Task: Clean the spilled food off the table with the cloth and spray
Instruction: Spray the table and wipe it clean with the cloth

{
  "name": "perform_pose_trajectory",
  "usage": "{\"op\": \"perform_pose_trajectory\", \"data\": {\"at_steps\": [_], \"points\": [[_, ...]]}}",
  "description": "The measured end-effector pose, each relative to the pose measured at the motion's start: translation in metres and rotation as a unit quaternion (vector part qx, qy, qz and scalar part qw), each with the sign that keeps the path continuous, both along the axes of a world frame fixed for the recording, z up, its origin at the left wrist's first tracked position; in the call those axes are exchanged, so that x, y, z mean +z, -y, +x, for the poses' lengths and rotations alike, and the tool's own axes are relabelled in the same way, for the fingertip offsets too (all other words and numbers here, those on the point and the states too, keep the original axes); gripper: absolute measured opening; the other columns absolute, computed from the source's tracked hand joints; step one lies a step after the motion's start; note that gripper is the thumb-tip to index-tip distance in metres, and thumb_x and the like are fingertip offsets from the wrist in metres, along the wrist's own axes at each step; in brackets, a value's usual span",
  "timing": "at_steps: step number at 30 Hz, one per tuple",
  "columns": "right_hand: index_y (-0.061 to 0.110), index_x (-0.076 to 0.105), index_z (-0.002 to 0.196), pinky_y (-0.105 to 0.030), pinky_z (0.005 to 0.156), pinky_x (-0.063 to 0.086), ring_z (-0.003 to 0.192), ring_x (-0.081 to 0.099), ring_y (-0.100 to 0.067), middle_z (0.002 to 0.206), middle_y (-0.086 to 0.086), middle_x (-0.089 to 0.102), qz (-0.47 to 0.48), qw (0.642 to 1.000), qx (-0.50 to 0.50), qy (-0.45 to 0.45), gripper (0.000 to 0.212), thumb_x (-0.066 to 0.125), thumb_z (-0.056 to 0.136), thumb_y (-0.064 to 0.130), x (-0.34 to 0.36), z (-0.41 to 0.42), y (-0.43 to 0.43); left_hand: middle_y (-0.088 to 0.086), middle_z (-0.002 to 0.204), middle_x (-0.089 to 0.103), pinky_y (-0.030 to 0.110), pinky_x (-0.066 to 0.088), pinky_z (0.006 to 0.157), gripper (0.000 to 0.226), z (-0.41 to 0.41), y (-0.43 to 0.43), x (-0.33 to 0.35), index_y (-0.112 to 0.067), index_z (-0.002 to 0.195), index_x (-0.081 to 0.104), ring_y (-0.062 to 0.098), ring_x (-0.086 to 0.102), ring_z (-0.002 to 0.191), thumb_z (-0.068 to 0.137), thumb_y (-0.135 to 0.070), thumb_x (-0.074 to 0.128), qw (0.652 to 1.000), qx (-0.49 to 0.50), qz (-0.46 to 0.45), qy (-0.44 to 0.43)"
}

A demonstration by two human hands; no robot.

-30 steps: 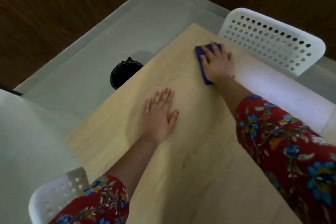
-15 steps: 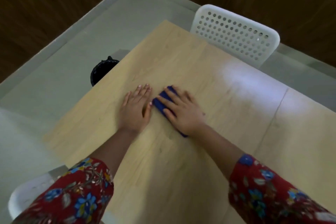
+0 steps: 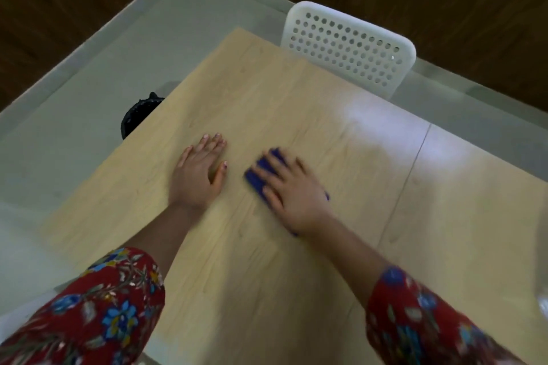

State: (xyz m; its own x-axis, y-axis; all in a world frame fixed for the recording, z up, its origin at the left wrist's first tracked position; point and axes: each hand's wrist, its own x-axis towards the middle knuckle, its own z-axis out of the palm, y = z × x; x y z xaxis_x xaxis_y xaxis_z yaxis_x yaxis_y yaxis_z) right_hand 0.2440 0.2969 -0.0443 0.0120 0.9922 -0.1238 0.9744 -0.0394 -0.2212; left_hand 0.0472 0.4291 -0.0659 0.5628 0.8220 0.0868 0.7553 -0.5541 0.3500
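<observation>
A blue cloth [image 3: 260,176] lies flat on the light wooden table [image 3: 267,92], mostly hidden under my right hand [image 3: 292,191], which presses down on it with spread fingers. My left hand [image 3: 198,173] rests palm-down on the table just left of the cloth, fingers together, holding nothing. A small gap separates the two hands. No spilled food shows on the wood, and no spray bottle can be made out clearly. The right hand is blurred by motion.
A white perforated chair [image 3: 350,47] stands at the table's far edge. A black bin [image 3: 136,115] sits on the grey floor by the left edge. A seam [image 3: 415,163] runs across the tabletop on the right. A blurred pale object [image 3: 542,290] shows at the right border.
My right hand dragged the cloth from the far edge near the chair back to beside my left hand, then slid slightly right. The left hand stayed flat in place.
</observation>
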Motion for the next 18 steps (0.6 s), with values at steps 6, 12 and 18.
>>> {"op": "perform_pose_trajectory", "data": {"at_steps": [6,12,18], "points": [[0.035,0.025,0.151,-0.047,0.118,0.018,0.149,0.01,-0.023,0.161,0.001,0.02,0.006,0.976,-0.215,0.042,0.057,0.01,0.098,0.051,0.0,0.101,0.06,-0.005,0.151,0.038,0.036,0.017,0.119,0.058,0.002,0.0,-0.001,-0.02,0.145,0.043,0.011,0.026,0.144,0.093,-0.041,0.028,1.0,0.011,-0.008,0.016],[0.033,0.028,0.15,-0.043,0.118,0.011,0.149,0.011,-0.027,0.16,-0.003,0.023,0.026,0.997,-0.076,-0.001,0.059,0.013,0.096,0.049,-0.01,-0.014,-0.017,-0.004,0.15,0.04,0.037,0.02,0.119,0.051,0.0,-0.004,-0.003,-0.018,0.142,0.046,0.013,0.028,0.143,0.093,-0.026,0.035,0.994,0.039,-0.035,0.094],[0.036,0.032,0.147,-0.039,0.118,0.004,0.15,0.009,-0.019,0.159,0.007,0.023,0.007,0.977,0.208,-0.039,0.047,0.028,0.102,0.045,-0.011,-0.12,0.098,0.01,0.144,0.047,0.039,0.018,0.12,0.047,-0.019,0.007,0.008,-0.006,0.136,0.052,0.024,0.029,0.143,0.09,-0.008,0.04,0.956,0.086,-0.158,0.23]]}}
